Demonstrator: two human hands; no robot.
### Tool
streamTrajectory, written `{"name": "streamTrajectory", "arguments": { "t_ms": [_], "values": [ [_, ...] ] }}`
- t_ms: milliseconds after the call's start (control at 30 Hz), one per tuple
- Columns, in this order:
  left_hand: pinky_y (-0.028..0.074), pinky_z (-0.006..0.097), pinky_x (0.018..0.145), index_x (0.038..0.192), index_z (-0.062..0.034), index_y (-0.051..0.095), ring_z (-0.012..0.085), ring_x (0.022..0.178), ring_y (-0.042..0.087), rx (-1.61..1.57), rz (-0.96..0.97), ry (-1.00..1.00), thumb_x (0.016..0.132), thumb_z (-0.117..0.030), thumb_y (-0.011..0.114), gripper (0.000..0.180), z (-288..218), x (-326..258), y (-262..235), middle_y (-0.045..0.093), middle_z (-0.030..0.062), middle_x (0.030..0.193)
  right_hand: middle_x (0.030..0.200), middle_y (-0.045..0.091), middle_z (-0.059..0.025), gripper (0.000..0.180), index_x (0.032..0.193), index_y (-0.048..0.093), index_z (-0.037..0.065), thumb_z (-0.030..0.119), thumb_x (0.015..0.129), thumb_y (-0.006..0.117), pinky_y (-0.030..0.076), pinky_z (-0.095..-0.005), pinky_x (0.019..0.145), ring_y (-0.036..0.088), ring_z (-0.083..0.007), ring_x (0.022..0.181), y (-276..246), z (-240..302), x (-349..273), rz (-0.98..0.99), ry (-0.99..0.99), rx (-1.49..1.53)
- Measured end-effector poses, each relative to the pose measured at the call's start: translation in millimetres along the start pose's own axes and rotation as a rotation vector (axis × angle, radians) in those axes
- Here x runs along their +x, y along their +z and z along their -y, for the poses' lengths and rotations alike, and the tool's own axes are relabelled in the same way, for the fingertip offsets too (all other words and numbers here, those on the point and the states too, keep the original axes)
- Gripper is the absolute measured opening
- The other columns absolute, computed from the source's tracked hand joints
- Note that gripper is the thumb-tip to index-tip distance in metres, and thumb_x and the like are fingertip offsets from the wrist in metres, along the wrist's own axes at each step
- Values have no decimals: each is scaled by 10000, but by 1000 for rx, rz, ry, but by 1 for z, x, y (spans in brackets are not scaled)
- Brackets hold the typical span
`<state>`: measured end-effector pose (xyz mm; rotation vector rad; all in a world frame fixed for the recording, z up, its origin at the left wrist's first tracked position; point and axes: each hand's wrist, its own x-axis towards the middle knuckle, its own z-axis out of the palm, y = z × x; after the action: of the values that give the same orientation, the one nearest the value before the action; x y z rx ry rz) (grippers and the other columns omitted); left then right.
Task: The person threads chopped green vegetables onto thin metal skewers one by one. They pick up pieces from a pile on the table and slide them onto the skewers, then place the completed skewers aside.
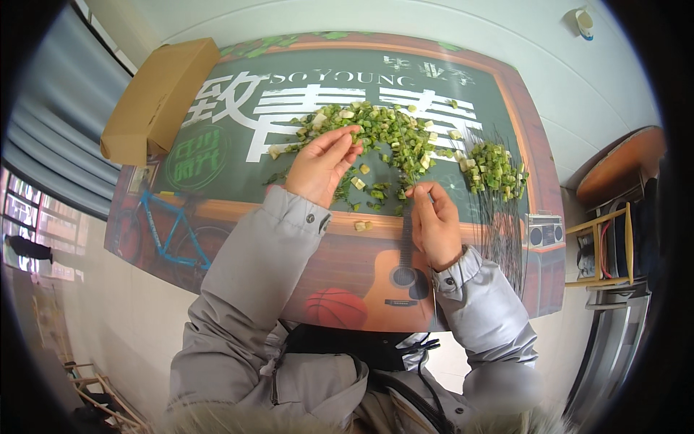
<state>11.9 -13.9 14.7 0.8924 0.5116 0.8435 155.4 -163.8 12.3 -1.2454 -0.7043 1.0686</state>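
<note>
A person in a grey padded jacket sits at a table [361,289] covered with a printed cloth showing a chalkboard, a guitar, a basketball and a bicycle. Both forearms come in from the lower edge.

The left hand [322,165] is raised over the middle of the table, fingers bunched together with the tips pinched at the near edge of a large pile of chopped green vegetable pieces [369,130]; whether a piece is caught between the tips cannot be told. The right hand [434,220] rests lower and nearer the body, its thumb and forefinger closed on a thin skewer [410,170] that points away toward the pile and carries a few green pieces threaded along its upper part.

The large pile lies spread across the far middle of the cloth, just beyond both hands. A smaller heap of the same green pieces [494,170] sits to the right, resting on a fan of thin dark skewers [499,224] laid out along the right side of the table. Loose pieces are scattered between the hands, and one pale piece [361,226] lies alone near the table's front edge.

A flat brown cardboard box [155,98] lies at the far left corner of the table. A wooden chair [607,246] stands to the right.
</note>
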Motion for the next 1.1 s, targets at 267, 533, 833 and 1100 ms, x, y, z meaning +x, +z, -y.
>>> {"name": "streamTrajectory", "arguments": {
  "t_ms": [267, 533, 833, 1100],
  "values": [
    [499, 234, 820, 978, -5, 540, 193, 1011, 551, -291, -90, -128, 885, -113, 557, 143, 4, 0, -12, 575, 122, 1040, 464, 355, 80, 159, 929, 498, 50, 183, 959, 416, 174, -188, 349, 277, -1, 364, 10, 1, -8, 176, 77, -93],
    [482, 210, 738, 936, -4, 507, 165, 972, 523, -485, -71, -152, 882, -118, 565, 139, 2, 6, -22, 526, 87, 1002, 480, 367, 76, 153, 928, 497, 53, 178, 958, 416, 215, -188, 357, 294, -3, 376, 15, 2, -12, 286, 123, -185],
    [468, 231, 749, 970, 3, 484, 164, 952, 514, -480, -49, -144, 880, -112, 564, 167, 1, 6, -22, 515, 97, 1010, 504, 364, 84, 149, 930, 503, 49, 171, 956, 420, 211, -184, 368, 297, 4, 393, 13, 1, -11, 297, 130, -186],
    [469, 242, 770, 1002, 24, 477, 168, 936, 514, -454, -18, -146, 875, -114, 568, 208, 3, 8, -25, 509, 107, 1009, 519, 368, 82, 156, 927, 504, 51, 176, 958, 418, 216, -181, 374, 298, 6, 403, 13, 1, -11, 305, 126, -181]
  ]
}}
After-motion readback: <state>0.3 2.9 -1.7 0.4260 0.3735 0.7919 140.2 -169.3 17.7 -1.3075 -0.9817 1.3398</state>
